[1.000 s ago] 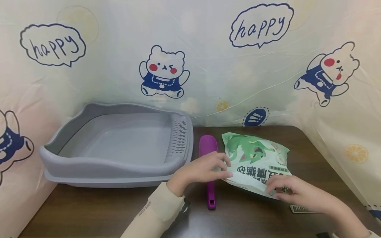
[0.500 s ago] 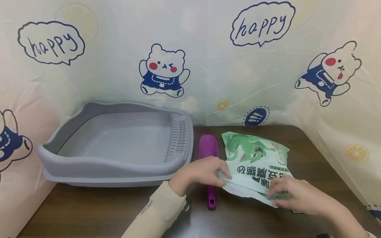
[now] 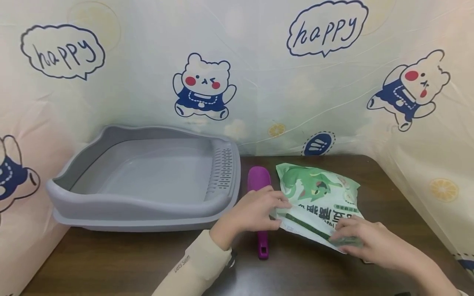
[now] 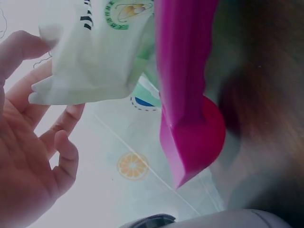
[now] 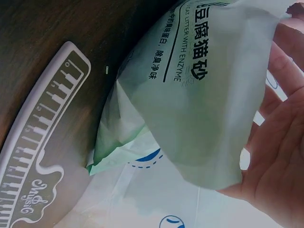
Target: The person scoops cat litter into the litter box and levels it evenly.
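Observation:
A pale green and white cat litter bag with a green cat printed on it lies at the right of the table. Along its near end a dark green slit shows, so the mouth gapes a little. My left hand pinches the left end of that edge between thumb and fingers. At the right end, my right hand grips the same edge. In the right wrist view, the bag's near end is raised. Under my left wrist lies a purple litter scoop, its handle toward me; the hand partly covers it.
A grey litter box with high sides and a slotted ledge fills the table's left. Beside the bag lies a stencil ruler with piano keys, mostly hidden in the head view. A printed curtain stands behind the table.
Both hands have shifted slightly along the bag's near edge. That edge was nearly flat a second ago; it has since parted, and a dark green gap now shows.

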The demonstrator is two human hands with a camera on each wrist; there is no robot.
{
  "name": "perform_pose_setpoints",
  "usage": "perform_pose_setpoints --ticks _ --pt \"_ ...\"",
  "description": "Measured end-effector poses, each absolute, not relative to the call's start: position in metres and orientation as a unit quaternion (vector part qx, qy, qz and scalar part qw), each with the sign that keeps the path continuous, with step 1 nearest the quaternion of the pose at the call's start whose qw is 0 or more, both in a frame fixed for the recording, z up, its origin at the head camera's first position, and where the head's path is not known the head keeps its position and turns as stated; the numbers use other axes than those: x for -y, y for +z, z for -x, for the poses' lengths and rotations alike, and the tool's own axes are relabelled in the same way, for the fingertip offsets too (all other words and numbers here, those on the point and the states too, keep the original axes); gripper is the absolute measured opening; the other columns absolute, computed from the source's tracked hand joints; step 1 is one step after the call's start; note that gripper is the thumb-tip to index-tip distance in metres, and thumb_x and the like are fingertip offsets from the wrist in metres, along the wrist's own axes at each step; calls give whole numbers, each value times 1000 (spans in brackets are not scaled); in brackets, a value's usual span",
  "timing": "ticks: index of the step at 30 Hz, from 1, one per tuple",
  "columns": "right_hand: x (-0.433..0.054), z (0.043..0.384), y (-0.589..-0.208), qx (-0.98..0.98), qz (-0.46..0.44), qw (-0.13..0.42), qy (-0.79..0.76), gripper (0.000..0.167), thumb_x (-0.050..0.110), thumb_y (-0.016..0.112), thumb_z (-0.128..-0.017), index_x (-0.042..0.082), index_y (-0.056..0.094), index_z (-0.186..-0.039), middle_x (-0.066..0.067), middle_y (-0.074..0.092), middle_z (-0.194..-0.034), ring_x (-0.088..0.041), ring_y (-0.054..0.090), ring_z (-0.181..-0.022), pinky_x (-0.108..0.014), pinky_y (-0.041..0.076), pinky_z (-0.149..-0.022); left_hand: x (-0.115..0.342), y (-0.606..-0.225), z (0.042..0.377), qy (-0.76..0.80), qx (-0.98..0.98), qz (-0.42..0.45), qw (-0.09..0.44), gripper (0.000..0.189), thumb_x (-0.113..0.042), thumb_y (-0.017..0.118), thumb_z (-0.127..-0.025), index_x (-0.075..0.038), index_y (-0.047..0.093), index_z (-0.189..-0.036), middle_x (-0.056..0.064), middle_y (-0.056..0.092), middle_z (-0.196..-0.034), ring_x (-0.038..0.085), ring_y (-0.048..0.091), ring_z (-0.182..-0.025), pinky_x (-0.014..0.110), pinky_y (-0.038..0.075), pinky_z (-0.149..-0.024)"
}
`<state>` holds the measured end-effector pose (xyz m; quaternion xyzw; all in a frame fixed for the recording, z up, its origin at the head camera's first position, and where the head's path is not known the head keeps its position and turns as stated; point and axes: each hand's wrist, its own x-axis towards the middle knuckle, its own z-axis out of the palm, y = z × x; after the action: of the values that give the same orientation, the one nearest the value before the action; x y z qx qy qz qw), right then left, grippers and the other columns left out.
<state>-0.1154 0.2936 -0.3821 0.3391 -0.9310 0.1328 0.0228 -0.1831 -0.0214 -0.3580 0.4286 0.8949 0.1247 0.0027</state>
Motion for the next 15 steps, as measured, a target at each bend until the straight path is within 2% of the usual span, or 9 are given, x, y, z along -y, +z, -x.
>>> perform_pose_setpoints --ticks 4,10,12,15 --pt "-291 118 -380 925 -354 20 141 22 26 82 -80 34 75 -99 18 54 -101 2 49 -86 -19 41 -57 22 -360 183 127 -896 -424 -29 47 -32 69 -85 -26 66 -132 -8 61 -133 12 52 -109 28 45 -69" --pt "-285 122 -377 925 -349 41 143 35 17 83 -78 16 75 -112 13 49 -96 2 46 -79 -17 40 -60 24 -362 182 147 -898 -410 -55 49 -34 71 -84 -27 65 -132 -9 62 -131 12 51 -111 27 43 -69" --pt "-286 122 -377 930 -342 28 133 33 16 83 -78 19 75 -110 13 49 -95 2 46 -78 -18 40 -60 24 -361 182 153 -898 -409 -53 48 -33 71 -83 -27 66 -131 -10 63 -129 12 51 -113 28 44 -70" --pt "-288 120 -378 943 -318 -10 100 25 22 82 -80 29 75 -103 12 58 -103 -4 58 -85 -25 49 -63 24 -360 182 155 -897 -413 -33 46 -32 71 -83 -29 68 -129 -9 63 -130 14 52 -117 30 47 -75"
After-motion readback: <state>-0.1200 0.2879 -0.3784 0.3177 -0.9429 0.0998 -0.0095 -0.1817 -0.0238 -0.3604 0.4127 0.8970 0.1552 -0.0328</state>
